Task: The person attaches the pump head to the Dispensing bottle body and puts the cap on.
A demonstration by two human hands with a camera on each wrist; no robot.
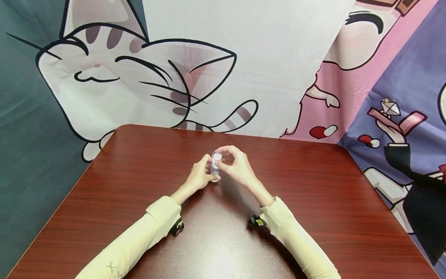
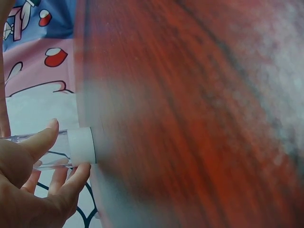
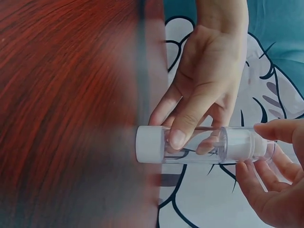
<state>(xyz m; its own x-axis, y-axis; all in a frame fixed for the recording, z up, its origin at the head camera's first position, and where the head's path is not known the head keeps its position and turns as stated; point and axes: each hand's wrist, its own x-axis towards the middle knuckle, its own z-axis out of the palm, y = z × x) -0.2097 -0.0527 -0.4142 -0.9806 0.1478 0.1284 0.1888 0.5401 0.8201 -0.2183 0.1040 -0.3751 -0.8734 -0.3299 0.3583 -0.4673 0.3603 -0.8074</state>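
Note:
A clear cylindrical pump bottle [image 1: 216, 166] stands upright at the middle of the table, between both hands. My left hand [image 1: 198, 175] grips its transparent body low down, thumb on the near side. Around the top, the fingers and thumb of my right hand [image 1: 239, 167] pinch the clear cap [image 3: 225, 145], through which the white pump head [image 3: 241, 144] shows. The bottle's white base [image 3: 149, 144] is right at the tabletop. In the left wrist view that base [image 2: 81, 146] sticks out past the fingers of the left hand, while the cap end is out of frame.
The brown wood-grain table [image 1: 146, 155] spreads around both arms, with glare near its front. Behind it hangs a cloth printed with a cartoon cat [image 1: 104, 93]. Dark wrist cameras [image 1: 257, 221] sit under the pale sleeves [image 1: 139, 236].

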